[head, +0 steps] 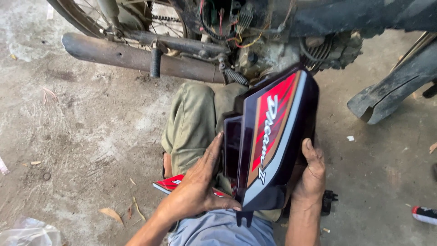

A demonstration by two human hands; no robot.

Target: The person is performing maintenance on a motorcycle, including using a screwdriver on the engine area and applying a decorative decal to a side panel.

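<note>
I hold a dark purple motorcycle side panel (273, 136) with red, brown and white striping upright over my lap. My left hand (200, 182) grips its left edge, fingers spread along the dark inner lip. On the right edge my right hand (312, 175) is clamped, thumb pointing up. The panel's top corner sits just below the motorcycle engine (268, 50). A second red panel piece (175, 183) lies under my left hand beside my knee, mostly hidden.
The motorcycle's rusty exhaust pipe (132, 57), footpeg (156, 61), rear wheel (114, 18) and loose wiring (227, 27) fill the top. A black mudguard part (391, 91) lies at right. Dry leaves (111, 214) dot the concrete floor; a crumpled plastic bag (27, 232) sits lower left.
</note>
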